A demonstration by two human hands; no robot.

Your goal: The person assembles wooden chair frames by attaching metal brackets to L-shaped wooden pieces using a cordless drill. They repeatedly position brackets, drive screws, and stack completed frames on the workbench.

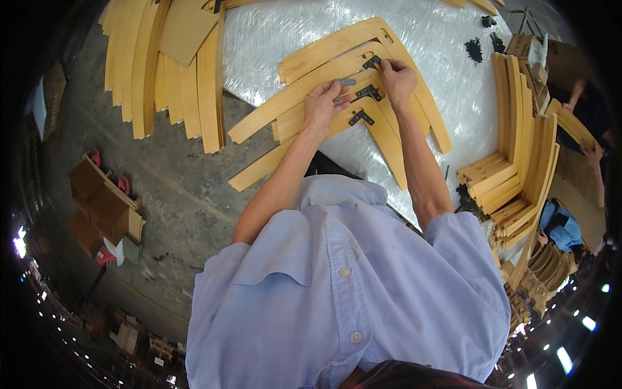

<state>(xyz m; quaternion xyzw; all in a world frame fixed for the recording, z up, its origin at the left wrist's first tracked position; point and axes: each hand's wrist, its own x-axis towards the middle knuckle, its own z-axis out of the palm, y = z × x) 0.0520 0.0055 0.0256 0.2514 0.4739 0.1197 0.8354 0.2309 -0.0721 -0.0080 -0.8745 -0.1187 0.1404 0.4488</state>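
Note:
Several curved, L-shaped light-wood frame pieces [311, 68] lie nested on the plastic-covered table in front of me. My left hand [319, 107] is closed around a small grey flat piece [346, 82], its exact shape partly hidden by the fingers. My right hand [398, 79] has its fingertips pinched at the end of a black corner bracket [371, 63] on one frame's corner. Nearer to me, a second black bracket [368, 93] and a third black bracket [361, 117] sit on the corners of other frames.
Shiny clear wrap covers the table [272, 39]. Long wooden slats [139, 71] are stacked at the far left, and more frames [515, 123] stand at the right. Small black parts [474, 50] lie at the far right. Another person's hand [593, 154] holds a wooden piece beyond.

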